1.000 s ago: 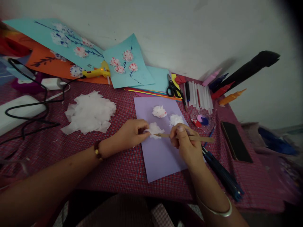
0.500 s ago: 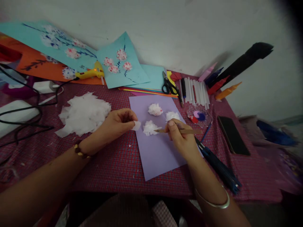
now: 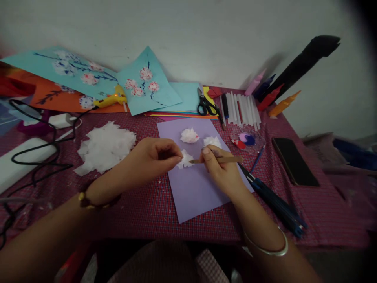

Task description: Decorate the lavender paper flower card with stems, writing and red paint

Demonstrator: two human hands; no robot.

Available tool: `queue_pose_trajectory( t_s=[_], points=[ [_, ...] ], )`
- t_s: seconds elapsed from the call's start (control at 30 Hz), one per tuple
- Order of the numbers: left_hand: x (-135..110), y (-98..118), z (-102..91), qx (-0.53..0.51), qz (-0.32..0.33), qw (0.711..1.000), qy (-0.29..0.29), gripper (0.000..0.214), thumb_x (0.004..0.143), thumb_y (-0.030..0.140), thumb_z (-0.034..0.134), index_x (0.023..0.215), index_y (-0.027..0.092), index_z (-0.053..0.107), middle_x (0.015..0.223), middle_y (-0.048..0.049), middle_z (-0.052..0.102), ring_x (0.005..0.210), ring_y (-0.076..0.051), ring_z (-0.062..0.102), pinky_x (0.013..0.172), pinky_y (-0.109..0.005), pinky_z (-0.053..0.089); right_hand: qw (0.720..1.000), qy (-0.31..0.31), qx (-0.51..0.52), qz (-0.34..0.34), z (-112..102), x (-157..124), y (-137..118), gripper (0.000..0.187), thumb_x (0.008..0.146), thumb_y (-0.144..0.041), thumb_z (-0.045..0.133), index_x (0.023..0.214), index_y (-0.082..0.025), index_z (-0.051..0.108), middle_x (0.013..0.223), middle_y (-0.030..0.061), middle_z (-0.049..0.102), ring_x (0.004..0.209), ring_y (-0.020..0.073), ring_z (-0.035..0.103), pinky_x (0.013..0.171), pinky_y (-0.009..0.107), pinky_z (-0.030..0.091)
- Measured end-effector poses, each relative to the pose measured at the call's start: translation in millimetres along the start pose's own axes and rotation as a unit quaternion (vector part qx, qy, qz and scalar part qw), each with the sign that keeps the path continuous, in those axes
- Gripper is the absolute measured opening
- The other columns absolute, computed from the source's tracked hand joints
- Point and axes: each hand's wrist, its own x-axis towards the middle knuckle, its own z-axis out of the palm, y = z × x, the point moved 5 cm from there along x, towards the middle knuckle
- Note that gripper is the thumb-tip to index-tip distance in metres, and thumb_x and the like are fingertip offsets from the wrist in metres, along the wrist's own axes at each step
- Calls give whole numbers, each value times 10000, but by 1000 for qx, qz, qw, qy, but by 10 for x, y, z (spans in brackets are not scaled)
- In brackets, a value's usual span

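A lilac paper sheet [image 3: 197, 188] lies on the red checked tablecloth with three white tissue flowers on it. My left hand [image 3: 153, 157] is pinched closed at the nearest tissue flower [image 3: 186, 159], its fingertips touching the flower's left side; whether a tissue piece is between them is hidden. My right hand [image 3: 219, 171] is closed on a thin wooden stick [image 3: 226, 160], whose tip points left at the same flower. The other two flowers, one [image 3: 189, 135] and another [image 3: 211, 141], sit just behind.
A pile of white tissue squares [image 3: 104, 147] lies to the left. A yellow glue gun [image 3: 110, 100], finished flower pictures [image 3: 145, 84], scissors [image 3: 205, 105], white sticks [image 3: 241, 108], a small paint dish [image 3: 247, 140], a black phone [image 3: 294, 161], dark blue pens [image 3: 273, 202] and black cables [image 3: 38, 151] surround the sheet.
My left hand has moved right, back to the near flower, with the tissue piece it held no longer visible. The right hand and stick stay at the flower. The view shifted slightly.
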Motion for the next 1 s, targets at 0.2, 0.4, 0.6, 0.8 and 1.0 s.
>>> queue_pose_trajectory(
  t_s=[0.2,0.4,0.6,0.8,1.0],
  points=[
    [98,-180,-8,283,-49,956,-55,347,762,531,645,766,188,594,620,27,565,538,-119,471,497,-248,282,1000,3,1,2,-13,-7,-11,383,955,-395,423,633,-205,504,540,-47,415,514,99,408,552,268,317],
    [-7,-296,16,157,-26,980,-119,148,809,264,537,684,186,526,589,57,495,539,-90,439,506,-215,314,1000,-9,2,-3,3,-19,-21,379,963,-384,422,646,-199,519,544,-50,415,518,95,407,548,264,317],
    [-76,-223,310,-1,27,972,-234,82,798,182,541,757,171,611,700,33,607,633,-93,522,603,-203,397,1000,4,3,0,-18,-20,-33,394,971,-392,421,642,-201,524,540,-47,427,521,98,416,547,268,323],
    [77,-528,381,170,-15,984,-54,128,793,187,549,684,164,613,628,18,615,570,-104,520,570,-242,335,1000,3,-7,-3,-27,-51,-75,393,975,-394,427,654,-199,543,543,-45,445,521,95,426,548,267,328],
    [108,-505,369,162,-32,986,-11,125,782,202,573,663,165,574,585,32,567,541,-97,495,534,-234,297,1000,-22,5,-7,-19,-76,-127,404,978,-385,419,643,-195,542,528,-48,431,502,88,425,534,258,325]
  ],
)
